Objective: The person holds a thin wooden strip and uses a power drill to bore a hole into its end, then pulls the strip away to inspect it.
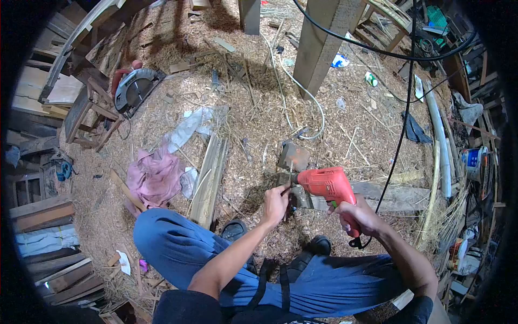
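Observation:
My right hand (pixel 359 215) is wrapped around the handle of a red power drill (pixel 326 181), which lies sideways with its nose to the left. A black cord runs from the bottom of its handle. At the drill's front end, my left hand (pixel 276 204) has its fingers pinched together beside the chuck; what they grip is too small to tell. Just beyond the chuck, a brownish block (pixel 295 155) with orange marks sits on the shavings. Beneath the drill lies a weathered plank (pixel 388 195), partly covered by my right hand and the tool.
Wood shavings cover the floor (pixel 162 113). A circular saw (pixel 136 89) rests at the upper left, near a small wooden frame (pixel 97 116). Pink cloth (pixel 155 178) and a long board (pixel 209 181) lie left of my hands. A wooden post (pixel 324 48) stands ahead; a black cable (pixel 402 129) hangs at right.

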Demonstrator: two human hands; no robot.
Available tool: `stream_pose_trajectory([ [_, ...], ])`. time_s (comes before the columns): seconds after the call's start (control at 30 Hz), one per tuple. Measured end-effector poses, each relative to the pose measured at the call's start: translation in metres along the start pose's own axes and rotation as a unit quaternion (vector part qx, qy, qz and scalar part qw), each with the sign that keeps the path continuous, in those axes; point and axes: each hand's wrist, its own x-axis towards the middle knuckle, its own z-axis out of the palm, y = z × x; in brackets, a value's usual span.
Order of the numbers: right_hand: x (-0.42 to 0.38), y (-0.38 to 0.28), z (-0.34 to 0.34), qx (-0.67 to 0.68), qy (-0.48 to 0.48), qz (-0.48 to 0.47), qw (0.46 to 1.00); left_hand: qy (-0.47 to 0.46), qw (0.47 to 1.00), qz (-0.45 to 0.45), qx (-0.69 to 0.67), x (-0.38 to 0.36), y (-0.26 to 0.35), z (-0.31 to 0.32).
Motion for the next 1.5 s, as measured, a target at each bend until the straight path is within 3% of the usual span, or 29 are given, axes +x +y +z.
stream_pose_trajectory([
  [0.8, -0.005, -0.006, 0.002, -0.016, -0.004, 0.012, 1.000, -0.021, 0.999, -0.026, 0.008, -0.001, 0.013, -0.004],
  [1.3, -0.006, -0.008, 0.002, -0.005, -0.007, 0.030, 1.000, 0.005, 1.000, 0.018, 0.001, -0.001, 0.002, 0.002],
  [1.37, -0.005, -0.006, 0.001, -0.002, -0.006, 0.011, 1.000, -0.007, 0.999, -0.052, 0.015, -0.002, 0.004, 0.001],
  [1.5, -0.007, -0.009, 0.001, 0.002, -0.002, 0.024, 1.000, -0.008, 0.998, -0.061, 0.022, -0.001, 0.008, 0.000],
])
